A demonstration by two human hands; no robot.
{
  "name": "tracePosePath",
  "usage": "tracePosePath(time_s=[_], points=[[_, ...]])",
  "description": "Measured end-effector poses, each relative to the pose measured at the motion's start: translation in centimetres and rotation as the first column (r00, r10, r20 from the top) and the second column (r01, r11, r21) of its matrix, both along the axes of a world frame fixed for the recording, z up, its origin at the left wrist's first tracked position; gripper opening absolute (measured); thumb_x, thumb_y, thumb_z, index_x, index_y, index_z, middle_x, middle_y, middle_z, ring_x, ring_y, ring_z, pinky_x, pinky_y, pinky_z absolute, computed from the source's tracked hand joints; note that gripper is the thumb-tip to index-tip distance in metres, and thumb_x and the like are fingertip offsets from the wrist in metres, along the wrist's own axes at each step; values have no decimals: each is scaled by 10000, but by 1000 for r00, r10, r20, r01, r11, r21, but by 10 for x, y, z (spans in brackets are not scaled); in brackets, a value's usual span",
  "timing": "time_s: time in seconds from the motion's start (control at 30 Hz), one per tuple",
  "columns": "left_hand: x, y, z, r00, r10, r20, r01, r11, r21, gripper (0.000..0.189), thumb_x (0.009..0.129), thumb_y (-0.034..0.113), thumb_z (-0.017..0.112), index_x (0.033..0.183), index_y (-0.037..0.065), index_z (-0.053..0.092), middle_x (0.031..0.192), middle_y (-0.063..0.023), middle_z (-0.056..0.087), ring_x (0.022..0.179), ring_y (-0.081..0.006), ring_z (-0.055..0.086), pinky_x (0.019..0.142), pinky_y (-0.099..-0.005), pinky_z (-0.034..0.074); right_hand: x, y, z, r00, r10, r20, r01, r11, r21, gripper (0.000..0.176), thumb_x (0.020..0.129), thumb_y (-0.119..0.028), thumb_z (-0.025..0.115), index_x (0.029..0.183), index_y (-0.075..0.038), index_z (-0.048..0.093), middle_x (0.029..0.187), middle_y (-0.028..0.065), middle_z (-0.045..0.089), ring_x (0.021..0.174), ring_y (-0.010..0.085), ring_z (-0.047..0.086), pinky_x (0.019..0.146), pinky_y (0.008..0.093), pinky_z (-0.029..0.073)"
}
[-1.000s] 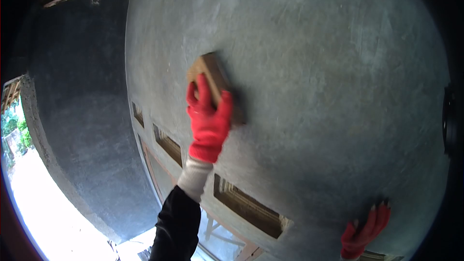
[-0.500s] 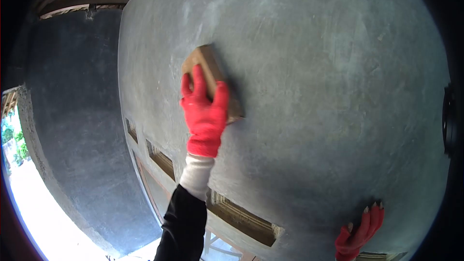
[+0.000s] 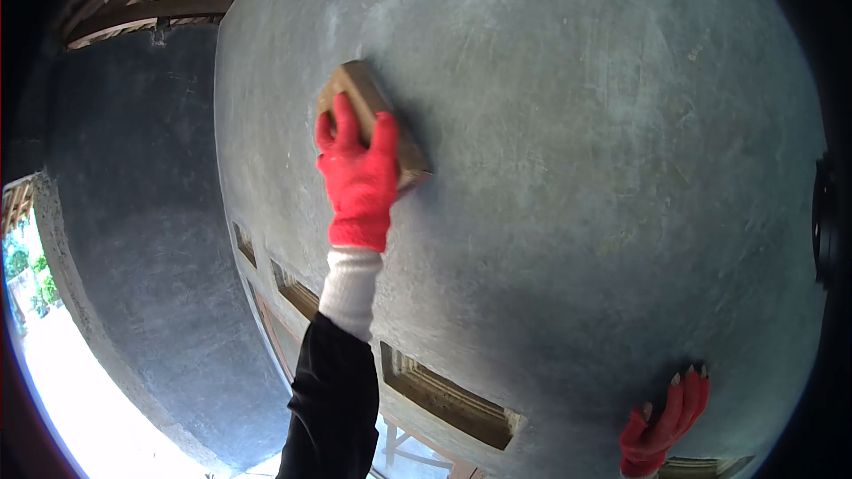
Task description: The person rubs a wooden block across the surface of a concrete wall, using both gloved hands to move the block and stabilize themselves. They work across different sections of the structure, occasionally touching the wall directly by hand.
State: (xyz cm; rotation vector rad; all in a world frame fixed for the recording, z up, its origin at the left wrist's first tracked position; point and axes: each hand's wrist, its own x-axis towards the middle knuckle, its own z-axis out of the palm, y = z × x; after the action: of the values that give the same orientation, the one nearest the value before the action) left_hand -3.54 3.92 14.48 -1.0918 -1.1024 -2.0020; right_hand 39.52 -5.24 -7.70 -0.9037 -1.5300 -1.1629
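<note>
My left hand point(image 3: 355, 173), in a red glove, is closed around a brown wooden block point(image 3: 364, 93). The block is tilted, its upper end leaning left, and lies against the grey plastered wall point(image 3: 550, 160). Its underside and part of its near side are hidden by the wall and my fingers. At the lower right, my right hand point(image 3: 664, 430) rests on the same wall with fingers spread, holding nothing. Pale fingertips show beyond the red glove.
Recessed openings point(image 3: 448, 404) run along the lower wall, with a framed pane point(image 3: 413, 457) below. A darker wall point(image 3: 151, 231) meets it on the left, beside a bright doorway point(image 3: 71, 390). Roof timbers point(image 3: 151, 9) hang at the upper left.
My left hand and the wooden block have slid up and slightly left along the wall. My right hand stays in nearly the same place.
</note>
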Motion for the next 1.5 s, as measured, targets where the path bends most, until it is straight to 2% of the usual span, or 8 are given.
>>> tracePosePath(time_s=[0.23, 0.43, 0.53, 0.73, 0.83, 1.23, 1.37, 1.5], points=[[117, -52, -18, 777, 10, -629, 9, 1000, 28, 780, 732, 371, 687, 1429, 105, 459, 1436, -310, 398, 1223, -427, 520, 916, -502, 428, -17, -16, 23, 1000, -11, 4, 10, 999, 31, 450, 949, -278, 512, 1290, 15, 533, 1276, 224, 570, 1202, 436, 530, 1012, 552, 408], [-26, 0, 23, 994, -7, 109, 15, 997, -78, 721, 845, 334, 692, 1427, 15, 410, 1425, -304, 396, 1140, -430, 581, 951, -476, 498, -4, -2, 2, 999, -37, -22, 37, 999, -25, 477, 977, -259, 409, 1326, 61, 464, 1335, 267, 491, 1262, 506, 434, 1052, 590, 345], [41, -32, 46, 921, -380, -82, 375, 924, -73, 734, 835, 436, 644, 1414, 39, 427, 1405, -274, 421, 1182, -465, 535, 850, -582, 509, -8, -4, 7, 999, -38, -15, 38, 999, 6, 479, 993, -272, 420, 1336, 58, 470, 1353, 256, 493, 1270, 476, 444, 1057, 567, 352], [116, -38, 58, 834, 263, -486, -205, 964, 170, 756, 797, 472, 640, 1420, 87, 454, 1383, -278, 475, 1171, -395, 558, 946, -514, 454, -16, -18, 24, 1000, -15, 13, 15, 1000, 23, 442, 947, -272, 510, 1275, 22, 539, 1269, 224, 571, 1193, 442, 533, 1009, 560, 412], [10, -11, 78, 923, -369, -107, 372, 928, 12, 819, 814, 516, 661, 1447, 61, 409, 1451, -268, 389, 1175, -421, 564, 921, -447, 517, -17, -19, 27, 1000, 22, 8, -22, 1000, 14, 440, 945, -280, 514, 1261, 25, 551, 1262, 227, 574, 1190, 442, 535, 1004, 561, 417], [140, -26, 130, 812, 399, -427, -176, 864, 472, 632, 829, 470, 594, 1296, 48, 537, 1309, -264, 525, 1094, -408, 572, 877, -498, 488, -14, -23, 27, 999, 15, 36, -15, 1000, 3, 476, 942, -307, 511, 1289, 17, 543, 1287, 221, 561, 1214, 435, 518, 1026, 550, 406], [23, -28, 160, 841, -519, 156, 527, 850, -16, 746, 859, 417, 674, 1420, 0, 412, 1330, -200, 428, 1111, -335, 590, 836, -365, 573, -15, -25, 27, 1000, 11, -3, -11, 1000, -8, 481, 936, -305, 515, 1293, 16, 540, 1287, 223, 560, 1213, 435, 518, 1036, 551, 398], [76, -20, 159, 974, 102, -201, -84, 992, 95, 802, 842, 500, 588, 1451, 25, 375, 1376, -274, 423, 1253, -452, 470, 976, -568, 434, -20, -28, 30, 1000, 18, 11, -19, 1000, 13, 474, 936, -303, 519, 1286, 17, 542, 1290, 222, 557, 1213, 433, 518, 1039, 554, 397]])
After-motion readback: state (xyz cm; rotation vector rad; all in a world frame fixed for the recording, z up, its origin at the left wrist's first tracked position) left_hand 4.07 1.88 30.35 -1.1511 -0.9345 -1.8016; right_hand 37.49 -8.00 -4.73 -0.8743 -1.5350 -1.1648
